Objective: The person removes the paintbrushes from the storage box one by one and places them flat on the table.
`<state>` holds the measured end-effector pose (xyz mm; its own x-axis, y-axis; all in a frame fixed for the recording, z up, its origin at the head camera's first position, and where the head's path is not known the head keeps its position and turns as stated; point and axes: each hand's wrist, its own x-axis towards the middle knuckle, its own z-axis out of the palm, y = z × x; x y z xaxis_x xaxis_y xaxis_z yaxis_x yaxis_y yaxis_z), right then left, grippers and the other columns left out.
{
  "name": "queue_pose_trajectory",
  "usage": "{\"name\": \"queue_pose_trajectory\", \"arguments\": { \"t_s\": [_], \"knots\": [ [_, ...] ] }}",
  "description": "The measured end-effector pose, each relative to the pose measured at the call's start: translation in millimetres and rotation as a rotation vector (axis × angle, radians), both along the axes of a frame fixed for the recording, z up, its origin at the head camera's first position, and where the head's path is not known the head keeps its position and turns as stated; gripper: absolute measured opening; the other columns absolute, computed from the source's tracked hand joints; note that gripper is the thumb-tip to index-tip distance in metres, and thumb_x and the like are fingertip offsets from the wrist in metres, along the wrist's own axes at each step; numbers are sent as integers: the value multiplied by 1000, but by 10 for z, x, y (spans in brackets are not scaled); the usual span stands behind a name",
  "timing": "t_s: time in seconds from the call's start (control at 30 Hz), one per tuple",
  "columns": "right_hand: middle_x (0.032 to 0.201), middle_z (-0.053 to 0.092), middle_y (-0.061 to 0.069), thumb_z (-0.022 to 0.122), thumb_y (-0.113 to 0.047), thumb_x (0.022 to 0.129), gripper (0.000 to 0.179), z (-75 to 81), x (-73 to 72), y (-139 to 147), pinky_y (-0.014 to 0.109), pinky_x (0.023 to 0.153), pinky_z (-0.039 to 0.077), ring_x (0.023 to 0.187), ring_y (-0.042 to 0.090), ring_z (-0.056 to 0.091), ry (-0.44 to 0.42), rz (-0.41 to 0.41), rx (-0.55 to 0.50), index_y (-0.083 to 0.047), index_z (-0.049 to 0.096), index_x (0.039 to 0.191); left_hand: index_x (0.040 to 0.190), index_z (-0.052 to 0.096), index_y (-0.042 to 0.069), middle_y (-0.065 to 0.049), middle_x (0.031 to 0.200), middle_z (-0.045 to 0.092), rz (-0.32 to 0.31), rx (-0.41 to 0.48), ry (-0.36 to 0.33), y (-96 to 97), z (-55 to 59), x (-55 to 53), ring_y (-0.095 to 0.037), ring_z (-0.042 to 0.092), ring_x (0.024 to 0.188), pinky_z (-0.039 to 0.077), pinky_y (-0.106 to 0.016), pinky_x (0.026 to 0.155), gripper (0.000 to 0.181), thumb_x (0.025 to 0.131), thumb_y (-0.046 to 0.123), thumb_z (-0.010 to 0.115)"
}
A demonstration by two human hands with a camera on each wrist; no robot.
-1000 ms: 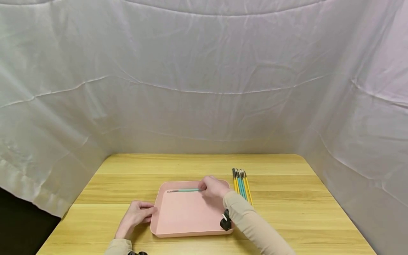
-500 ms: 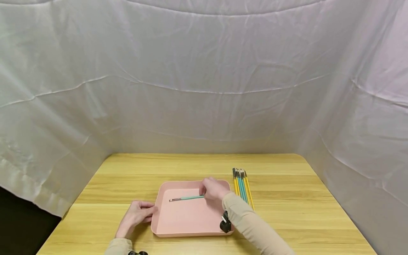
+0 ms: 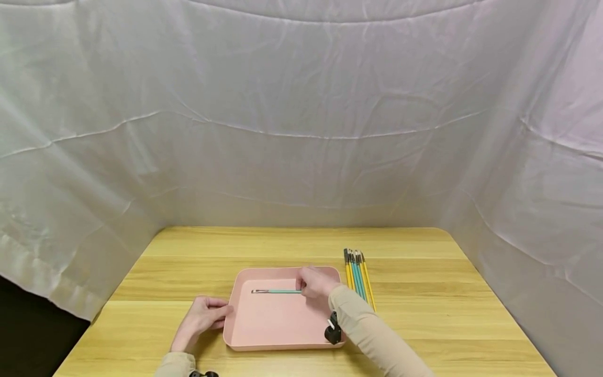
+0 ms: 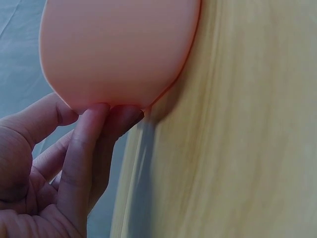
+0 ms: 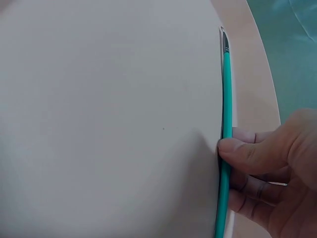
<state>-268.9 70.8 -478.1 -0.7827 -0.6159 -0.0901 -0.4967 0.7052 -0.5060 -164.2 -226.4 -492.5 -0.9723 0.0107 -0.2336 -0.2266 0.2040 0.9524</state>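
A pink tray (image 3: 282,324) lies on the table in front of the person. At its left side the left hand (image 3: 201,318) pinches the rim; in the left wrist view the thumb and fingertips meet at the tray's edge. Over the tray's far right part, the right hand (image 3: 316,281) holds a teal-handled paintbrush (image 3: 282,291) between thumb and fingers. The brush lies nearly level across the tray, bristles to the left, its handle end hidden by the hand. In the right wrist view the paintbrush (image 5: 227,94) runs close along the tray's side wall (image 5: 252,74).
Several yellow and teal paintbrushes (image 3: 359,280) lie side by side on the wooden table (image 3: 438,303), right of the tray, partly covered by the right sleeve (image 3: 372,330). Grey-white curtains (image 3: 301,115) hang behind the table and at both sides.
The right hand has shifted the brush slightly toward the person, away from the tray's far wall. It tilted midway and is level again now. The left hand stays at the rim.
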Motion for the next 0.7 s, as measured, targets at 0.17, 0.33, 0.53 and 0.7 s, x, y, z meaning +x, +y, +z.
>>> {"name": "queue_pose_trajectory", "arguments": {
  "t_s": [0.17, 0.33, 0.53, 0.7],
  "knots": [
    [75, 60, -3, 57, 17, 76, 26, -7, -2, 4, 18, 66, 42, 72, 9, 48, 33, 15, 31, -6, 70, 78, 114, 61, -23, -24, 93, 76, -4, -3, 7, -2, -4, -1, -12, 73, 73, 64, -24, 66, 34, 89, -1, 68],
    [76, 60, 0, 60, 15, 79, 21, 5, 4, 11, 20, 66, 41, 72, 11, 47, 2, 16, 17, -4, 68, 81, 114, 60, -23, -22, 92, 77, -8, 0, 3, -3, -8, -4, -10, 72, 72, 64, -24, 65, 34, 89, -2, 68],
    [77, 59, 3, 59, 16, 81, 18, 7, -14, 27, 19, 65, 39, 71, 12, 47, -60, 9, -42, 0, 67, 83, 115, 59, -25, -23, 92, 77, -6, -5, 7, -8, -23, -12, -10, 72, 72, 64, -23, 64, 36, 90, -1, 67],
    [74, 62, 4, 59, 16, 82, 16, -19, -46, 41, 18, 60, 37, 67, 12, 46, -105, -2, -138, 4, 69, 83, 115, 59, -24, -20, 91, 77, 0, -9, 2, -9, -30, -15, -9, 72, 71, 64, -22, 64, 35, 90, -1, 67]
  ]
}}
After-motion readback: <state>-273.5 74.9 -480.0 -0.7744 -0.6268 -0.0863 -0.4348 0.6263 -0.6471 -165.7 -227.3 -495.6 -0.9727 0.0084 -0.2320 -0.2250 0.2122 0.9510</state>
